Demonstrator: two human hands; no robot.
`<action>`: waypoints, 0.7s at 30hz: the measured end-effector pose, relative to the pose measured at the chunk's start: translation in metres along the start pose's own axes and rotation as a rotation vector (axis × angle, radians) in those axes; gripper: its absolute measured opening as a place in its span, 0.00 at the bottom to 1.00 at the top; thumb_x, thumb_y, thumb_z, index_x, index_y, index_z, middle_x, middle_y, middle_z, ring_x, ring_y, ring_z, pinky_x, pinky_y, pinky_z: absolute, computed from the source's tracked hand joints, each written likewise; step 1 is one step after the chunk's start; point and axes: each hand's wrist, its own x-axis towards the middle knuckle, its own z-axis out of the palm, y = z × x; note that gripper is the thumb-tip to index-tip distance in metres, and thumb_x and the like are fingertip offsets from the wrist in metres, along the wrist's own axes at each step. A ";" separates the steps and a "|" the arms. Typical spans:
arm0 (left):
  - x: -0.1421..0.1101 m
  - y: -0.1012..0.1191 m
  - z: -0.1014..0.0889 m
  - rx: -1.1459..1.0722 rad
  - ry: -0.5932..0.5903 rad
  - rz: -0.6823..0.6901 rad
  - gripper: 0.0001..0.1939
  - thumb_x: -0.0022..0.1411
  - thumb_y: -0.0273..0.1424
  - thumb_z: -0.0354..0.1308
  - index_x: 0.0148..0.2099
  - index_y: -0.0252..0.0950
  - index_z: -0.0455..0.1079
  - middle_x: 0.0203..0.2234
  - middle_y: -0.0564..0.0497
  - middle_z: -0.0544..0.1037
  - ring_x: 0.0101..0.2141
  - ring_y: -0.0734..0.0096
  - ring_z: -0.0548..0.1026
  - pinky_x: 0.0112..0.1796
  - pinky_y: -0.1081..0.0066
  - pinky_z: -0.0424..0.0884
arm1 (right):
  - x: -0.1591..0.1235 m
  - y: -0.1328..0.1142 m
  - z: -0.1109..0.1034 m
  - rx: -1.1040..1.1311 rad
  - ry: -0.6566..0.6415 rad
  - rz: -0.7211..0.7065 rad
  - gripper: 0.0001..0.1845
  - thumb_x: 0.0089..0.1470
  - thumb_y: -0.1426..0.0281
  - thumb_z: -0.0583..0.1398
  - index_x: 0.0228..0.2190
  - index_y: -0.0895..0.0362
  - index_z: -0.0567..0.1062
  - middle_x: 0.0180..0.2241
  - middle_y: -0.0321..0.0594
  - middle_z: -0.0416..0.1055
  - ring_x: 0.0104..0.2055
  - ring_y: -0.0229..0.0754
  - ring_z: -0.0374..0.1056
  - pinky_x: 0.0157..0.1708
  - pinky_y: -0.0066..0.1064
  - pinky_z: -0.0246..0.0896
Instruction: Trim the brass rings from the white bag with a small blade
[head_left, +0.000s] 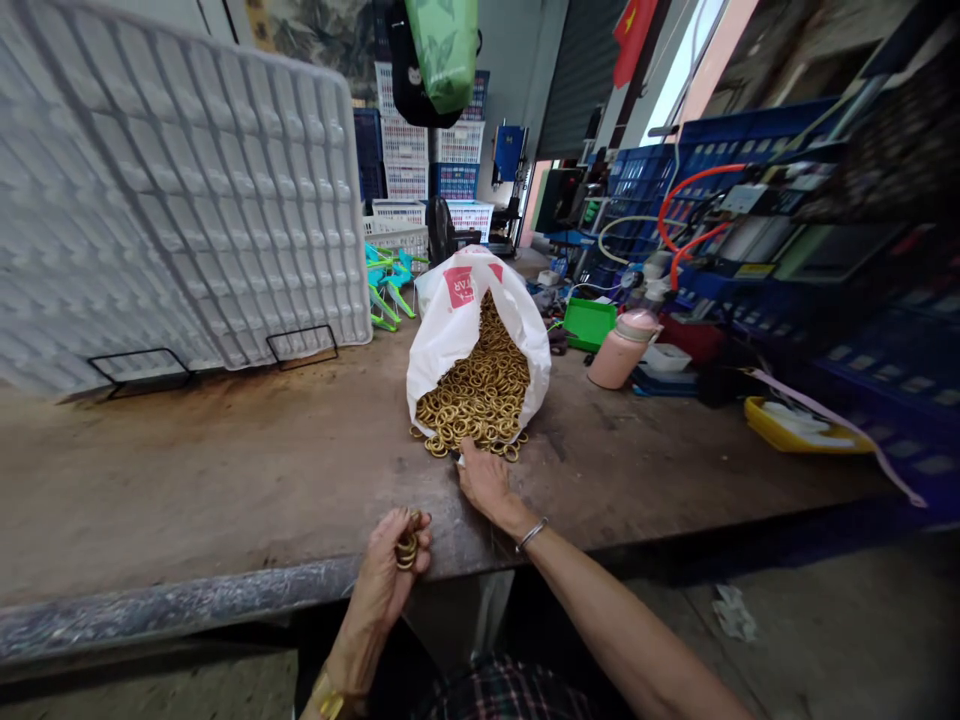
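A white plastic bag [450, 330] lies open on the worn wooden table [225, 480], spilling a heap of brass rings [480, 395] toward me. My left hand [390, 570] is at the table's front edge, fingers curled round a small stack of brass rings [407, 548]. My right hand [484, 480] reaches to the front of the heap, fingertips down among the nearest rings; its fingers look pinched together, and what they hold is hidden. A metal bangle sits on my right wrist.
A large white moulded tray [172, 190] leans upright at the back left on wire stands. A pink bottle [622, 350], a green box [589, 322] and a yellow tray [795, 425] sit to the right. Blue crates and hoses fill the right side.
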 end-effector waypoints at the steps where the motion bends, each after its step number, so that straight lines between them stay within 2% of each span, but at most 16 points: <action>1: -0.001 0.001 0.000 -0.010 -0.001 -0.007 0.13 0.49 0.35 0.63 0.29 0.33 0.65 0.26 0.50 0.74 0.22 0.77 0.69 0.17 0.80 0.57 | 0.000 0.001 0.000 0.000 0.003 -0.014 0.12 0.56 0.71 0.49 0.43 0.58 0.62 0.33 0.46 0.73 0.34 0.46 0.70 0.28 0.30 0.52; 6: -0.003 0.006 0.001 -0.089 -0.024 -0.049 0.10 0.48 0.31 0.63 0.32 0.32 0.68 0.23 0.53 0.72 0.22 0.76 0.70 0.18 0.79 0.61 | -0.008 0.011 0.000 0.056 0.034 -0.136 0.11 0.54 0.73 0.49 0.41 0.58 0.65 0.33 0.44 0.71 0.33 0.42 0.67 0.29 0.28 0.49; 9: -0.002 0.007 0.001 -0.104 0.057 -0.073 0.10 0.46 0.31 0.63 0.26 0.31 0.66 0.22 0.52 0.72 0.24 0.74 0.72 0.19 0.78 0.63 | -0.016 0.016 -0.002 0.143 0.065 -0.158 0.11 0.53 0.74 0.50 0.39 0.57 0.66 0.34 0.42 0.71 0.33 0.39 0.65 0.29 0.27 0.49; 11: -0.001 0.006 0.003 -0.080 0.112 -0.074 0.10 0.45 0.31 0.64 0.26 0.32 0.65 0.22 0.51 0.72 0.25 0.72 0.73 0.20 0.78 0.64 | -0.019 0.018 -0.003 0.239 0.100 -0.172 0.09 0.53 0.75 0.51 0.36 0.57 0.67 0.34 0.41 0.70 0.33 0.38 0.64 0.30 0.26 0.49; 14: 0.001 0.005 0.010 0.024 0.100 -0.032 0.13 0.44 0.32 0.65 0.27 0.33 0.64 0.22 0.53 0.71 0.23 0.75 0.71 0.18 0.79 0.62 | -0.023 0.017 -0.002 0.452 0.135 -0.200 0.06 0.54 0.72 0.51 0.31 0.57 0.68 0.28 0.38 0.69 0.29 0.37 0.61 0.29 0.26 0.49; 17: 0.003 0.003 0.020 0.180 0.097 0.050 0.17 0.43 0.36 0.65 0.32 0.34 0.63 0.20 0.56 0.69 0.19 0.79 0.66 0.15 0.81 0.57 | -0.026 0.014 -0.002 0.700 0.106 -0.182 0.07 0.52 0.70 0.52 0.25 0.57 0.67 0.23 0.34 0.65 0.26 0.36 0.59 0.28 0.25 0.50; 21: 0.011 -0.002 0.027 0.379 0.159 0.166 0.22 0.45 0.40 0.62 0.40 0.35 0.62 0.20 0.57 0.68 0.17 0.80 0.65 0.14 0.81 0.56 | -0.032 0.009 -0.005 0.970 0.038 -0.148 0.03 0.46 0.71 0.54 0.23 0.58 0.66 0.23 0.32 0.63 0.28 0.35 0.59 0.31 0.26 0.52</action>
